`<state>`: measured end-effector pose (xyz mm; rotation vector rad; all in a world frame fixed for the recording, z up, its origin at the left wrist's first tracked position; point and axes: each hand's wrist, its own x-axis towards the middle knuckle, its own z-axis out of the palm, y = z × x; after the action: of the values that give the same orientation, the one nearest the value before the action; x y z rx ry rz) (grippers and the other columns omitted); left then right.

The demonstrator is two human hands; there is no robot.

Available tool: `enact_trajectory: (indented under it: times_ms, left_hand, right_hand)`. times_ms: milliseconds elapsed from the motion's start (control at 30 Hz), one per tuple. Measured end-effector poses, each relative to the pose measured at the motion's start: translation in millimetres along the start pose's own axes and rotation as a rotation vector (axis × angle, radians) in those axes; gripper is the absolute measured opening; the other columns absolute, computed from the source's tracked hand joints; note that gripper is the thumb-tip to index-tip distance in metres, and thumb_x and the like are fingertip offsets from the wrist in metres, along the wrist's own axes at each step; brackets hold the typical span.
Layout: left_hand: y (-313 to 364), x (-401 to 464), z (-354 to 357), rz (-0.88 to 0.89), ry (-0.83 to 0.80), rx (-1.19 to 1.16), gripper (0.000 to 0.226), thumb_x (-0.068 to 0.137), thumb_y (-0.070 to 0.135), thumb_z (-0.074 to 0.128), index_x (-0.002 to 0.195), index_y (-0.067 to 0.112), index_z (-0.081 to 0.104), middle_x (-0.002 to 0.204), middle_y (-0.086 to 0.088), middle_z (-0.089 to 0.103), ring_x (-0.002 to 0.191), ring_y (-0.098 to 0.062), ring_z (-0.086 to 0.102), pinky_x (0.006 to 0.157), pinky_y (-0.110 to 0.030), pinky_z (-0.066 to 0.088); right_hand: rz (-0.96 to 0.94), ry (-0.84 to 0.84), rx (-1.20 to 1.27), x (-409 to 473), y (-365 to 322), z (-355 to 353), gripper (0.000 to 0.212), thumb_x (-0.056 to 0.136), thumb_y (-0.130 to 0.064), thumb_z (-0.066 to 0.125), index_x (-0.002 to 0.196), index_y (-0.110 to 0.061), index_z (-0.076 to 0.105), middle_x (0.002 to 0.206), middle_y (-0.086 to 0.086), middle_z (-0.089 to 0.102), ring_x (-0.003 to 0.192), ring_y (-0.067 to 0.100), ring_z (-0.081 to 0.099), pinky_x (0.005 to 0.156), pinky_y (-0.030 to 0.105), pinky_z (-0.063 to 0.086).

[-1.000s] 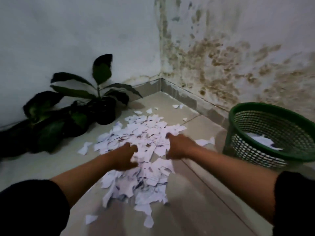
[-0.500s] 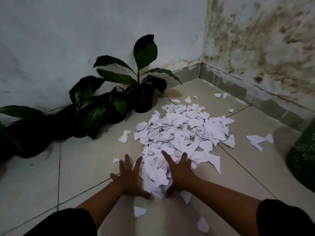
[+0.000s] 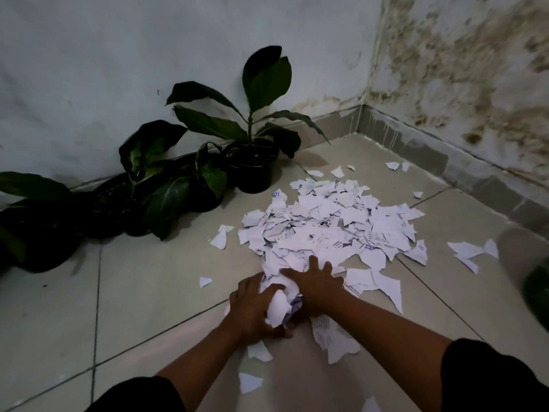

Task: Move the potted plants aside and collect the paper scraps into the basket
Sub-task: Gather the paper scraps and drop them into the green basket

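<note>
Comparing with half a second ago, I see both hands have gone from lying flat with spread fingers on the near edge of the pile to bunching paper between them. My left hand (image 3: pixel 252 307) is now curled around a crumpled wad (image 3: pixel 279 307), its grip clenched on it from the left. My right hand (image 3: pixel 315 285) presses on the same wad from the right, fingers bent over the paper scraps (image 3: pixel 326 230); whether that grip is truly closed I cannot tell. The view has shifted a little, so the plants and the corner sit slightly further right than before.

Most of the scraps lie in one broad heap on the floor (image 3: pixel 148 292), far of my hands, with loose pieces scattered near my forearms, to the left of the heap and off to the right. The potted plants (image 3: pixel 252 162) stand in a row along the far-left wall (image 3: pixel 148 55), just beside the heap's far-left edge, in black pots. Only a dark green sliver of the basket (image 3: pixel 537 289) shows at the right edge, well apart from the heap. Pale square tiles with dark joints cover the floor. The right wall (image 3: pixel 475 69) is blotched with brown stains above a grey skirting.
</note>
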<state>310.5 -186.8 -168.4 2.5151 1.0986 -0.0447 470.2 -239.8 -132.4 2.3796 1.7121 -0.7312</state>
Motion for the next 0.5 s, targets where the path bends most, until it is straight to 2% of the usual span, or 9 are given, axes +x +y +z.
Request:
enact_trajectory:
  times_ms: [67,100,133,200,233,300,367,500]
  left_hand:
    - [5.7,-4.6,-5.5,0.012,-0.053,0.022,0.075,0.066,0.070,0.055,0.135,0.048,0.034,0.146,0.000,0.025,0.133,-0.025,0.026,0.103,-0.036,0.027]
    - [5.5,-4.1,-5.9,0.011,-0.072,0.036,0.070,0.074,0.059,0.060,0.137,0.044,0.035,0.144,0.000,0.026,0.130,-0.024,0.026,0.102,-0.035,0.028]
    - [6.9,-3.5,-9.3,0.023,-0.070,0.038,0.065,0.080,0.049,0.061,0.139,0.040,0.035,0.142,-0.002,0.028,0.128,-0.025,0.028,0.102,-0.034,0.029]
    - [8.1,-3.0,-15.9,0.057,-0.069,0.034,0.057,0.086,0.034,0.059,0.138,0.026,0.040,0.139,-0.008,0.035,0.124,-0.028,0.034,0.098,-0.027,0.028]
    - [8.5,-2.4,-19.5,0.071,-0.068,0.017,0.053,0.085,0.030,0.060,0.135,0.021,0.045,0.134,-0.011,0.041,0.122,-0.029,0.037,0.094,-0.025,0.027]
    - [8.8,-0.1,-26.9,0.066,-0.063,-0.030,0.048,0.081,0.027,0.066,0.126,0.016,0.054,0.124,-0.015,0.050,0.118,-0.031,0.045,0.086,-0.021,0.028]
    - [13.2,0.8,-38.9,0.059,-0.061,-0.051,0.043,0.082,0.025,0.067,0.123,0.015,0.057,0.120,-0.014,0.055,0.115,-0.030,0.050,0.081,-0.018,0.028]
    - [25.3,1.1,-69.3,0.000,-0.002,-0.089,0.027,0.082,0.016,0.066,0.109,0.011,0.066,0.115,-0.010,0.067,0.112,-0.024,0.058,0.080,-0.020,0.034]
  right_hand:
    - [-0.032,0.244,-0.105,-3.8,-2.8,-1.7,0.080,0.064,-0.063,0.073,0.136,-0.050,0.040,0.140,0.018,0.034,0.121,0.051,0.040,0.093,0.062,0.042]
    - [-0.048,0.320,-0.139,-6.0,-3.0,-3.4,0.076,0.062,-0.061,0.075,0.131,-0.048,0.047,0.132,0.017,0.042,0.113,0.049,0.047,0.087,0.060,0.046]
    - [-0.071,0.274,-0.114,-8.2,-2.7,-3.3,0.069,0.070,-0.053,0.073,0.133,-0.045,0.046,0.131,0.016,0.041,0.114,0.046,0.046,0.090,0.056,0.047]
    - [-0.085,0.051,-0.066,-14.3,-0.3,-0.5,0.056,0.088,-0.031,0.060,0.139,-0.036,0.040,0.135,0.016,0.034,0.121,0.041,0.039,0.097,0.045,0.042]
    - [-0.104,0.030,-0.055,-17.1,1.8,-0.4,0.049,0.090,-0.026,0.056,0.137,-0.030,0.042,0.133,0.016,0.037,0.120,0.039,0.041,0.096,0.042,0.041]
    - [-0.126,0.081,-0.004,-21.0,6.4,-1.0,0.036,0.090,-0.027,0.052,0.126,-0.019,0.052,0.125,0.017,0.046,0.115,0.036,0.049,0.090,0.037,0.043]
    - [-0.137,0.109,0.058,-25.9,10.1,-4.9,0.034,0.085,-0.031,0.050,0.111,-0.011,0.059,0.118,0.018,0.056,0.110,0.033,0.055,0.084,0.033,0.043]
    - [-0.053,0.214,0.266,-28.4,17.1,-23.1,0.017,0.082,-0.015,0.060,0.093,-0.006,0.070,0.103,0.016,0.069,0.102,0.031,0.063,0.074,0.025,0.044]
